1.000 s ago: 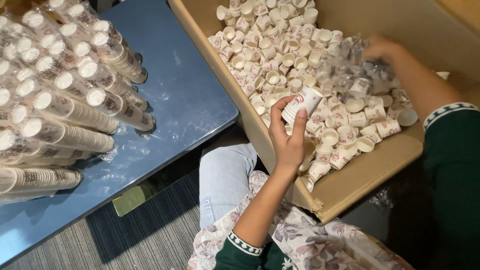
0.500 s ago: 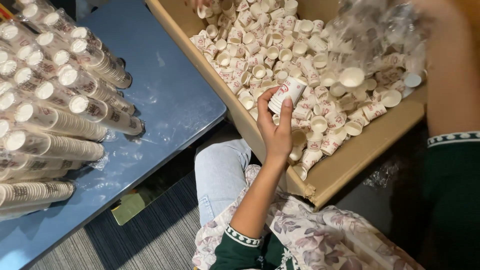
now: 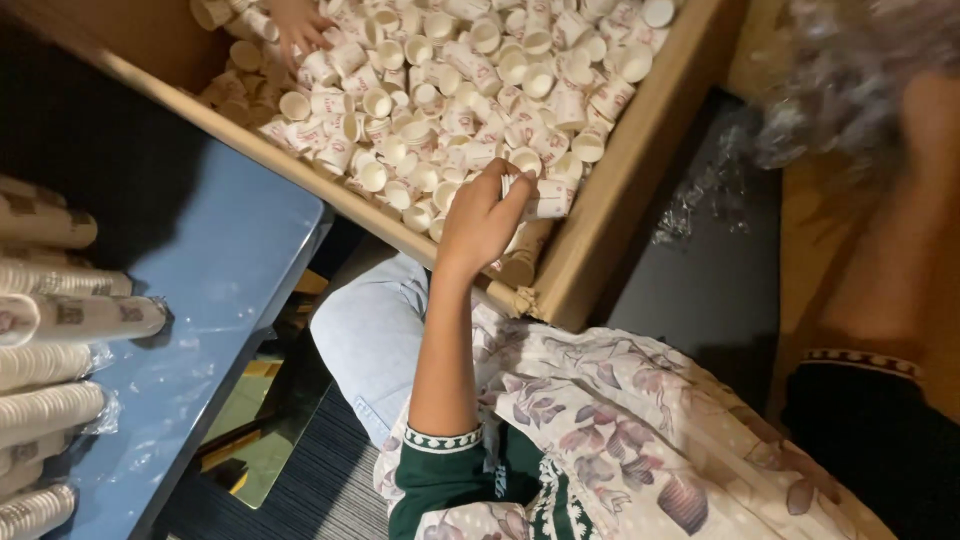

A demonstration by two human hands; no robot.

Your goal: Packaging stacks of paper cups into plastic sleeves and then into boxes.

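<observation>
Fingers of the person's left hand [image 3: 483, 215] curl round a short stack of small white paper cups with red print [image 3: 540, 197], holding it on its side just above the heap, close to the near wall of the large brown cardboard box [image 3: 640, 160]. The box is tilted across the top of the view and is filled with loose small white paper cups [image 3: 450, 80] lying every way, some mouth up and some on their sides. The left forearm rises bare from a dark green sleeve with a white patterned cuff [image 3: 445, 440], above a cream cloth with purple flower print [image 3: 620, 420] spread over the lap, and a knee in pale blue denim [image 3: 370, 330] shows beside it. The person's right hand [image 3: 930, 110] is raised at the upper right edge of the view, badly blurred, against a crumpled sheet of clear plastic wrap [image 3: 840, 80]; whether it grips the wrap or is merely next to it cannot be told. Another person's hand [image 3: 295, 20] reaches into the far left corner of the box and rests among the loose cups. To the left stands a blue table top [image 3: 230, 260], on which long nested stacks of white paper cups in clear sleeves [image 3: 70, 320] lie on their sides, well apart from the box.
</observation>
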